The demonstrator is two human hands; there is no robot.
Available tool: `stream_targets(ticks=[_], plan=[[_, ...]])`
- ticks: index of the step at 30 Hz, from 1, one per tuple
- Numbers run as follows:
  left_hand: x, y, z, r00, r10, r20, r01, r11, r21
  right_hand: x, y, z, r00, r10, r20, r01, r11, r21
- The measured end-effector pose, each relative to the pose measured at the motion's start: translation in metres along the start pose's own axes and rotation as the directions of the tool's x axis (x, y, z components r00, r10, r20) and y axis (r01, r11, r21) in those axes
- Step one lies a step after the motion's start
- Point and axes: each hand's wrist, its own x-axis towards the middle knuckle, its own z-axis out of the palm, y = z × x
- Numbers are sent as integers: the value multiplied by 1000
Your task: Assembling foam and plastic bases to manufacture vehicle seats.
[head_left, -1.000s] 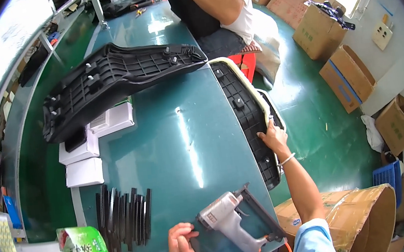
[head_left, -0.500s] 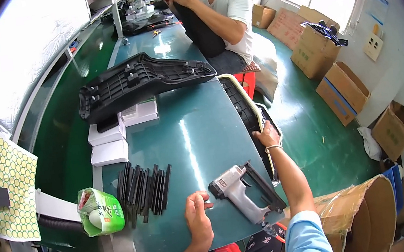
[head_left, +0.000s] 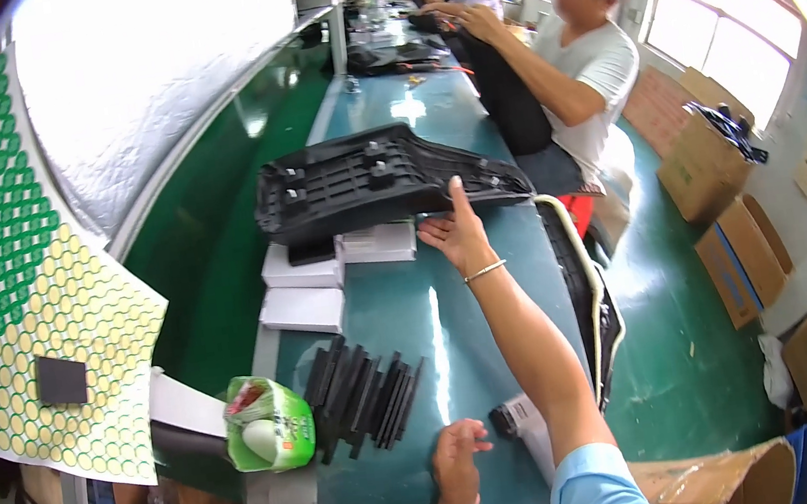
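My right hand (head_left: 459, 237) reaches across the table with its fingers spread and nothing in them. One upright digit overlaps the near edge of a long black ribbed plastic seat base (head_left: 355, 182), which lies underside up; I cannot tell whether they touch. My left hand (head_left: 459, 472) rests near the front of the table, fingers loosely bent and holding nothing visible. Beside it lies a silver-grey staple gun (head_left: 528, 426), largely hidden under my right forearm. Left of that hand are several black strips (head_left: 365, 393).
White boxes (head_left: 302, 310) sit by the seat base. A green packet (head_left: 272, 424) holding a white round item stands near left. A black piece with a pale rim (head_left: 586, 300) lies along the table's right edge. A co-worker (head_left: 591, 53) sits farther along; cartons (head_left: 742, 261) line the floor.
My right hand has left the pale-rimmed piece at the table's right edge and swung left and forward to the seat base. The view has turned, showing more of the table's far end.
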Motion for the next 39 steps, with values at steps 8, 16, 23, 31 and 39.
stream_targets(ticks=[8,16,23,31,39], plan=[[1,5,-3,1000,17,-10,-17,1000,-9,11,2,40,985,167,29,-169,946,276],[5,3,-2,999,33,-16,-33,999,-2,-74,-61,35,996,-52,78,37,983,180],[12,11,4,990,138,-31,-138,990,11,-115,-41,9,987,18,-162,-15,1000,18],[13,52,-14,944,328,-26,-329,944,-23,-183,-49,-20,989,-31,-145,53,988,147],[11,82,26,837,388,385,-47,754,-655,-357,-44,-69,978,-206,-30,209,965,158]])
